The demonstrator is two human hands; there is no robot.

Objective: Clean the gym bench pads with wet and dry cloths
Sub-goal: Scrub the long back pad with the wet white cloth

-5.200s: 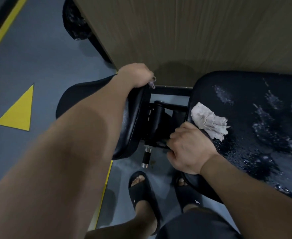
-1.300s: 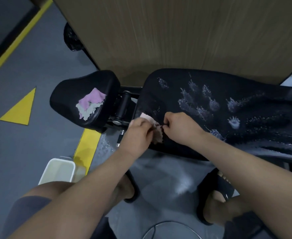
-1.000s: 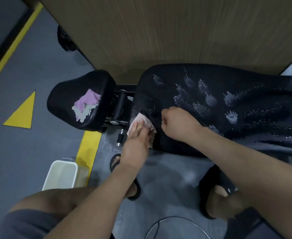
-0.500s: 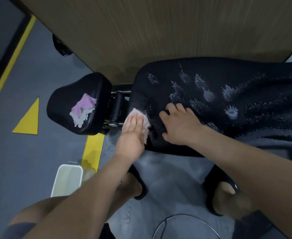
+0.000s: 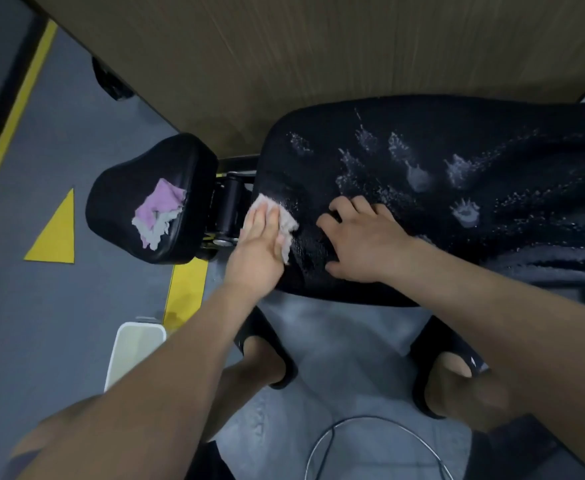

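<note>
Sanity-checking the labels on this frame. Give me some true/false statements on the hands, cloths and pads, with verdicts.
1. The left hand presses a beige cloth flat on the large pad. True.
2. The right hand grips a second cloth. False: it rests bare on the large pad with its fingers spread.
3. A pink and white cloth lies on the small pad. True.
4. The large pad is wiped clean. False: whitish splotches are scattered across it.
5. The white bin stands on the small pad. False: it stands on the floor, nearer the person than that pad.
</note>
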